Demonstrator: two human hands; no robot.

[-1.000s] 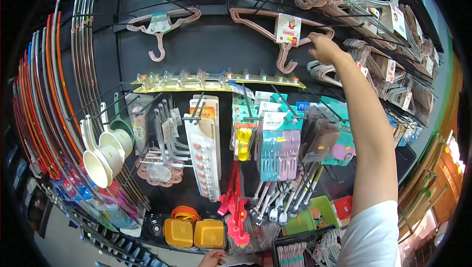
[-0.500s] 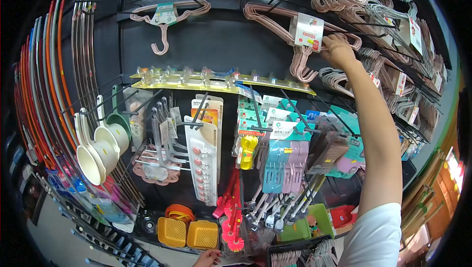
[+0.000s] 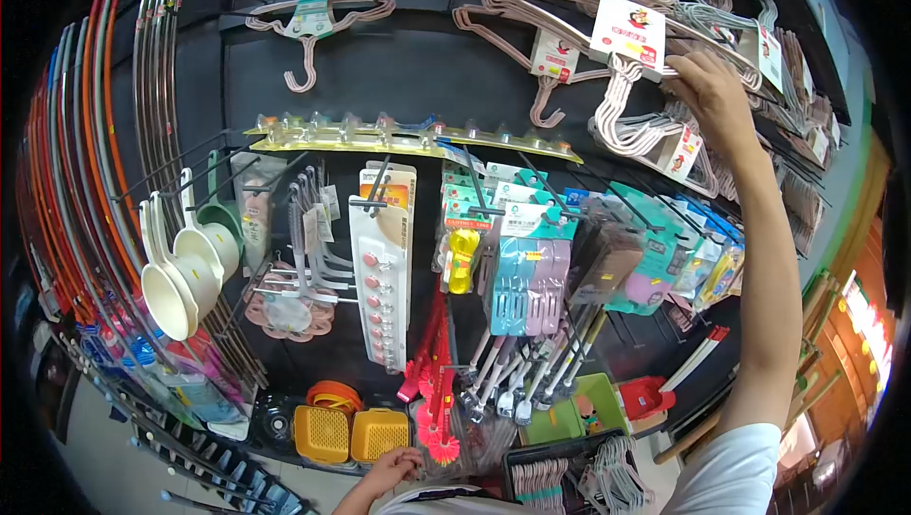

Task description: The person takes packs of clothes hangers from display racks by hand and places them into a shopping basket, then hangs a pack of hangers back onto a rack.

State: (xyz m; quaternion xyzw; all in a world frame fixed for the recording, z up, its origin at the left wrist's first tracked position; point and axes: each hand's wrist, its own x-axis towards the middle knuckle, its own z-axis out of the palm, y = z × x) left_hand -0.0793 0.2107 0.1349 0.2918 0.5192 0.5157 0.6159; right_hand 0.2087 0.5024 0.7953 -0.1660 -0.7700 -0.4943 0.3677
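Observation:
My right hand (image 3: 707, 88) is closed around one arm of a pack of pink clothes hangers (image 3: 622, 88), held together by a white card label. The pack stands out from the wall, hooks pointing down. Behind it, another pink hanger pack (image 3: 546, 83) hangs on the rack, and to its right are more bundled hangers (image 3: 688, 149). Low in the view, my left hand (image 3: 397, 463) is near the yellow baskets and the red brushes (image 3: 438, 439). Its fingers are curled, and nothing shows in them.
Metal hooks jut from the dark display wall (image 3: 418, 69). Ladles (image 3: 176, 292), packaged goods (image 3: 517, 278) and a strip of small items (image 3: 408, 143) hang there. Long poles (image 3: 104, 164) stand left. Yellow baskets (image 3: 380, 434) and a black bin (image 3: 512, 477) with hangers sit below.
My right hand has pulled the front hanger pack outward and slightly up, separating it from the pack behind. My left hand has risen a little. The whole view has shifted.

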